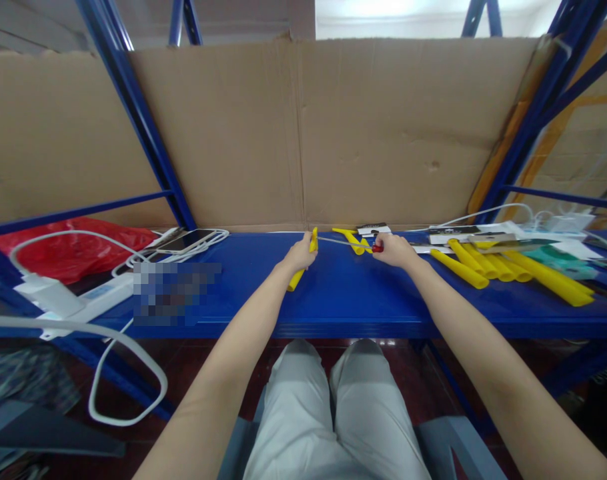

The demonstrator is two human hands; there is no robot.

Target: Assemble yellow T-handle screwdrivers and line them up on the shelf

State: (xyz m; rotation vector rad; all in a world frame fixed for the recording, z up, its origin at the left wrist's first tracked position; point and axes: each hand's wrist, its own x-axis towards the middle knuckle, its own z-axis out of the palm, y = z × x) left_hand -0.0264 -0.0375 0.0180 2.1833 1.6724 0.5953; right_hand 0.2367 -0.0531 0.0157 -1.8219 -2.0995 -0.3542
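My left hand (299,253) is closed around a yellow plastic piece (296,279), whose ends show above and below the fingers. In my right hand (396,251) is a screwdriver (344,242) with a red handle and a thin metal shaft. That shaft points left and reaches the upper part of the yellow piece; whether its tip touches cannot be made out. Just left of and behind my right hand lie more yellow pieces (352,239), with a black-and-white card (373,229) beside them.
Several yellow tubes (463,267) lie at the right of the blue table (356,300), near metal blades (498,239). A phone (186,241), white cables, a power strip (101,300) and a red bag (68,247) sit left. Cardboard (383,133) stands behind.
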